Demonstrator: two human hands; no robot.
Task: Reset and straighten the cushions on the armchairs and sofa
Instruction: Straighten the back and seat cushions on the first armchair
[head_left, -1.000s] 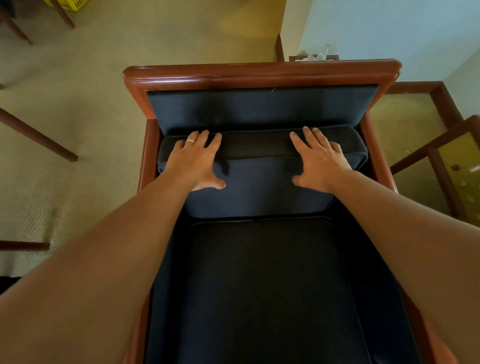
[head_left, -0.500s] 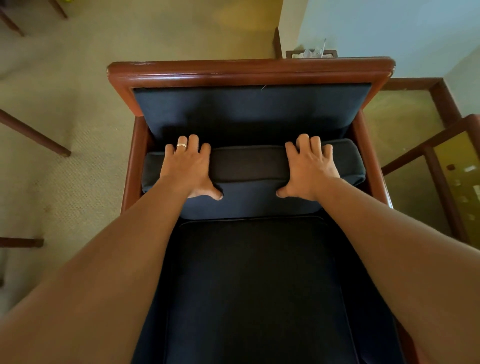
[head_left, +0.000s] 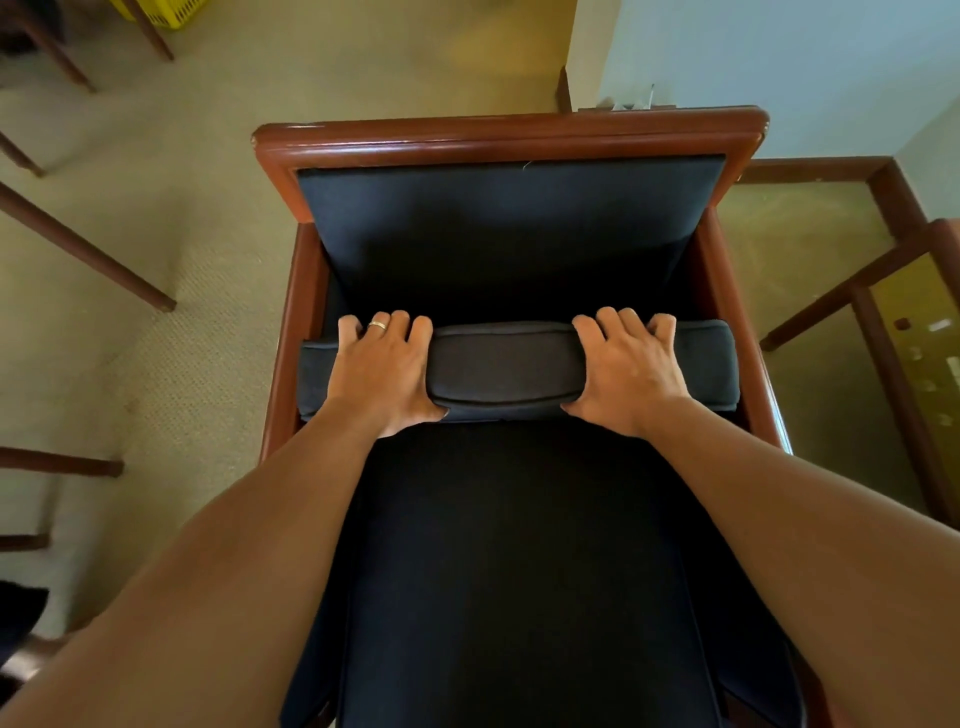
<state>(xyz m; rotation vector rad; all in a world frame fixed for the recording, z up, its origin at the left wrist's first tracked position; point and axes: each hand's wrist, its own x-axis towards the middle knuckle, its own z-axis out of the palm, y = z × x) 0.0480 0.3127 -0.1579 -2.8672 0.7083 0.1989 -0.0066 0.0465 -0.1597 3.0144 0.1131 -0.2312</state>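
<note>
The back cushion lies w/ its long axis running L-R across the armchair, at the rear of the seat cushion, directly ahead of both hands, left hand & right hand clamped on it, roughly equidistant from its middle.

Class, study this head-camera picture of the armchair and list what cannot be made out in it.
- Fingertips of the left hand and right hand: curled out of sight over the back cushion's far edge.
- Front of the seat cushion: cut off by the bottom edge.
- Small pale items behind the armchair's top rail: mostly hidden by it, too small to identify.
</note>
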